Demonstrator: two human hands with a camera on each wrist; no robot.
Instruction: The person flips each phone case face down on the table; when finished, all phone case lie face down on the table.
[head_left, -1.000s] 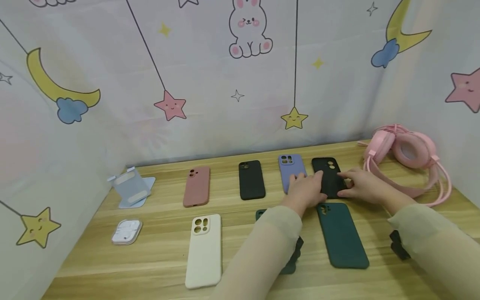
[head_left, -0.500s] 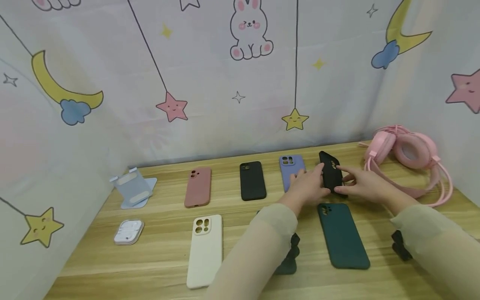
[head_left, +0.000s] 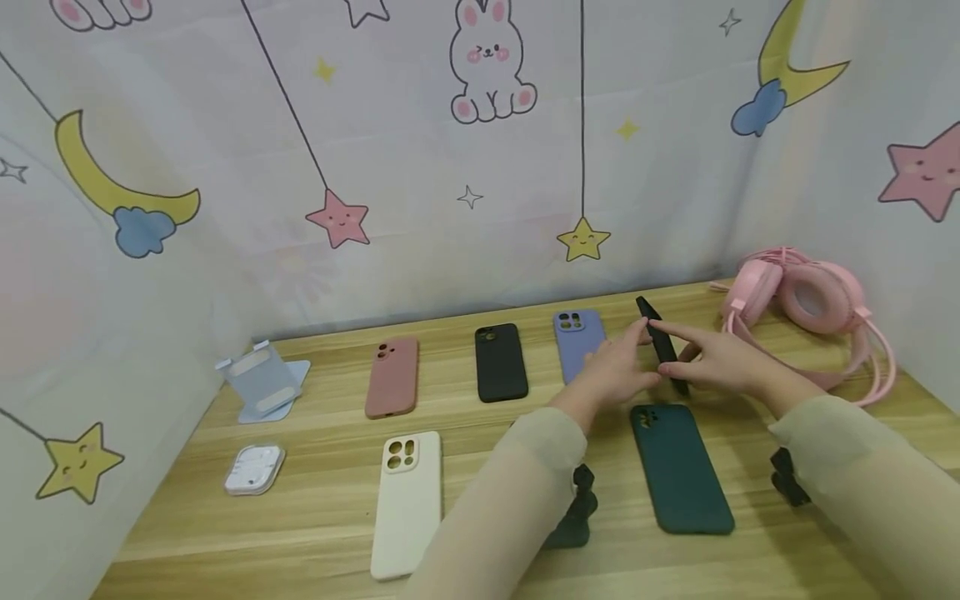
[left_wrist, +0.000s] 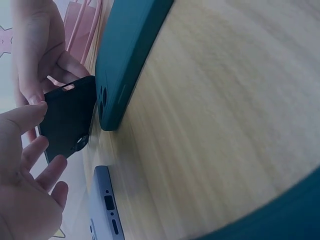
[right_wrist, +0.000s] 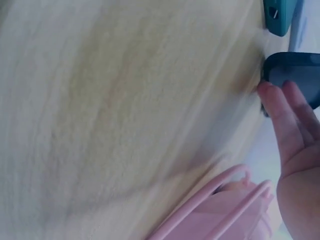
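A black phone case (head_left: 663, 342) stands tilted up on its long edge at the back right of the table. My right hand (head_left: 720, 360) holds it, index finger and thumb along its upper edge and other fingers behind. In the right wrist view, fingertips of the right hand (right_wrist: 295, 120) reach against the inside of the case (right_wrist: 312, 75). My left hand (head_left: 611, 371) is at the case's other side, its index fingertip at the upper edge. The left wrist view shows the left hand (left_wrist: 25, 175) with spread, relaxed fingers and its thumb at the edge of the case (left_wrist: 67, 117).
A purple case (head_left: 579, 337) lies beside the left hand and a dark green case (head_left: 682, 471) in front. Pink headphones (head_left: 817, 300) sit at right. Black (head_left: 501, 362), pink (head_left: 392, 377) and cream (head_left: 407, 504) cases, boxed earphones (head_left: 255, 468) and a blue stand (head_left: 262, 379) are leftward.
The black phone case has gone from lying flat on the table to standing on its edge, turned up by the hands. Both hands have stayed around it.
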